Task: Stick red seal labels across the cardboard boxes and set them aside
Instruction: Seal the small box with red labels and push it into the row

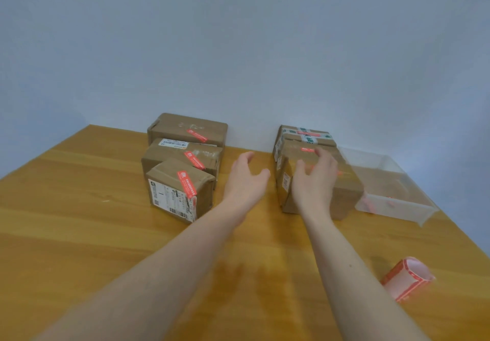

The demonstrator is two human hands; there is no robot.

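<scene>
Three cardboard boxes stand in a row at the left: a small near box (177,189), a middle box (183,155) and a far box (188,128), each with a red seal label across its top. At the right a larger cardboard box (342,195) stands in front of a taped box (305,135). My right hand (315,176) hovers with spread fingers over the larger box, which carries a red label by my fingertips. My left hand (245,179) is open in the gap between the two groups, holding nothing. A roll of red labels (407,278) lies at the near right.
A clear plastic bin (397,203) with a few red scraps in it sits at the right, next to the larger box. The wooden table (79,234) meets a pale wall behind the boxes.
</scene>
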